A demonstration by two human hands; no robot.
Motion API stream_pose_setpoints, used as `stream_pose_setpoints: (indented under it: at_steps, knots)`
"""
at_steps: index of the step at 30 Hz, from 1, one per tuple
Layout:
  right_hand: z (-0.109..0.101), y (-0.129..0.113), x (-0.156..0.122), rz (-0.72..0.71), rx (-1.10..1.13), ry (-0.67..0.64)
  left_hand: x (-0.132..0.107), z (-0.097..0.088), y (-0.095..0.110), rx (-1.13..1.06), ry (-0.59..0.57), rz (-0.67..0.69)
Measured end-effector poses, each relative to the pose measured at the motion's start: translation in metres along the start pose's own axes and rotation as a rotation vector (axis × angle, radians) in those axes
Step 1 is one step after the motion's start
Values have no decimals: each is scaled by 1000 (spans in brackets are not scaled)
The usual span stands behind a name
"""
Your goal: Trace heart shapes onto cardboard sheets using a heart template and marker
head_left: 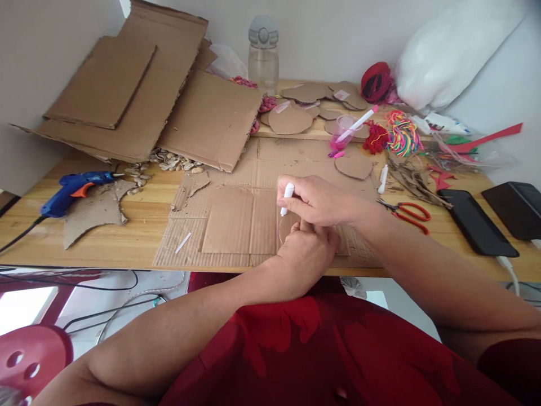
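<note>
My right hand (316, 200) is closed round a white marker (287, 198), held upright with its lower end close to a cardboard piece (285, 224) with a curved edge. Beneath my right wrist, my left hand (306, 254) presses that piece down with curled fingers, partly hidden by the right hand. The piece lies on a flat rectangular cardboard sheet (230, 220), which rests on a larger corrugated cardboard mat (180, 237). Whether the marker's lower end touches the cardboard, I cannot tell.
A blue glue gun (76, 192) and large cardboard sheets (122, 84) are at left. Behind stand a water bottle (263, 59) and cardboard cutouts (291, 117). Red-handled pliers (408, 214), a phone (475, 223) and coloured yarn (401, 135) lie at right.
</note>
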State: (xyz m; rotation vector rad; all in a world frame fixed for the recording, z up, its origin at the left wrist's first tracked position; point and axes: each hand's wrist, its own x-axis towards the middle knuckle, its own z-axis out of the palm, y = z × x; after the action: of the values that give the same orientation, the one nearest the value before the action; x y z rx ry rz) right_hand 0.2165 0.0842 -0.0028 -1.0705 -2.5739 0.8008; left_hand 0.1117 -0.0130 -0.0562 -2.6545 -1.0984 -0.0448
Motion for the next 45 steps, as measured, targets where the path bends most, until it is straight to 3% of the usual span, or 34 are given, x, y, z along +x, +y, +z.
stream_pose_setpoints:
  at_steps: [4,9,16,23,28,36,45]
  knots:
    - [-3,12,-2,-3,6,49,1,-1,-2,47,14,12]
    - [-18,34,-10,84,-87,112,3,-5,-5,34,-56,56]
    - [-7,17,-10,61,-23,109,3,-6,-10,2,-38,29]
    - [-17,33,-17,172,-126,158,4,-1,-11,30,20,67]
    - [-9,23,-16,108,-47,145,6,-3,-11,41,15,53]
    - [-19,41,-24,187,-88,208,5,-4,-12,59,26,94]
    - [-17,38,-26,205,-77,198,11,-8,-13,18,-132,52]
